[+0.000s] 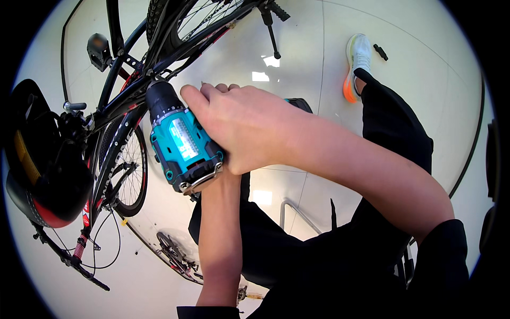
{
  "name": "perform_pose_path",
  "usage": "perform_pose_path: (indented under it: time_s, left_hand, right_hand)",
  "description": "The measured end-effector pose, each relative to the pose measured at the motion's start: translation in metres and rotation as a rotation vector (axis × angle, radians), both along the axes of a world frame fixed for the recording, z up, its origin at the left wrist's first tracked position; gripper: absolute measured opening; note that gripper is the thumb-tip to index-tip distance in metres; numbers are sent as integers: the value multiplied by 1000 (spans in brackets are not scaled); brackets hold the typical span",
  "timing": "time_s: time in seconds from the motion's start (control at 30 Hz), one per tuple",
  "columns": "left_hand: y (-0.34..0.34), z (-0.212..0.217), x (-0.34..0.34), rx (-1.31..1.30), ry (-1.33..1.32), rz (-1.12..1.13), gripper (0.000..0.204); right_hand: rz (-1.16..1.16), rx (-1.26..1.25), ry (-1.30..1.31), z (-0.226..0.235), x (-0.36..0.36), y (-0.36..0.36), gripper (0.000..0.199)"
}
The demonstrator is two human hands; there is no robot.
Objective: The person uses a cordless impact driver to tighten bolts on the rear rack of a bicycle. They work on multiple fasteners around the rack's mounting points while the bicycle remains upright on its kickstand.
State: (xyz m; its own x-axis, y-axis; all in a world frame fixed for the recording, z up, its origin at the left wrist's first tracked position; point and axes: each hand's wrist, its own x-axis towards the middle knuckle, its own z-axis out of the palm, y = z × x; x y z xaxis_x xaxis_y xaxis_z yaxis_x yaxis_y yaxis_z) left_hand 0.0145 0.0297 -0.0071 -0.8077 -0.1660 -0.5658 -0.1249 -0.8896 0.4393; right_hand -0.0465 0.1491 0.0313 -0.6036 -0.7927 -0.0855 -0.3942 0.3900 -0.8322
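A teal and black cordless drill (183,146) is in my right hand (239,125), which is closed around its handle. The drill's battery end (299,105) shows beyond my right wrist. Its black chuck faces the dark frame of a bicycle (114,111); whether the tip touches the frame cannot be told. My left forearm rises from below and passes under the drill. The drill and my right hand cover my left hand (229,169), so its fingers are hidden.
At the left are a black and red saddle (58,210) and a handlebar (66,258). A pedal (98,52) and kickstand (271,32) stick out at the top. A small black piece (380,52) lies near my white and orange shoe (357,64). Another wheel (171,249) shows below.
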Motion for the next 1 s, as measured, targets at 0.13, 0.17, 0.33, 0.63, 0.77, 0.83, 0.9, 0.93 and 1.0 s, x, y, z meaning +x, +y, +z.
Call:
perform_pose_path:
  time_s: [0.13,0.17,0.33,0.63,0.77,0.83,0.9,0.93,1.0]
  left_hand:
    - [0,1,0,1,-5,-2,47]
    - [-1,2,-1,0,-3,-2,47]
    - [-4,4,2,-7,-10,0,47]
    - [-2,1,1,-4,12,-3,46]
    - [-5,3,4,-17,21,4,46]
    - [-2,-2,3,-3,26,2,46]
    - [-4,0,4,-4,23,2,46]
    - [-3,0,3,-1,31,5,46]
    - [-2,-2,2,1,35,0,46]
  right_hand:
    - [-41,-4,45,-3,5,-4,75]
    - [-28,0,31,0,3,-3,75]
    - [-4,-2,65,2,0,-2,76]
    - [-44,-27,55,-1,4,-3,73]
    - [-36,-22,117,0,6,-7,74]
    - [-49,-17,132,-3,6,-5,73]
    - [-69,-43,134,-3,8,-6,73]
    - [-68,-32,149,-2,7,-6,73]
    - [-65,-12,171,0,8,-6,73]
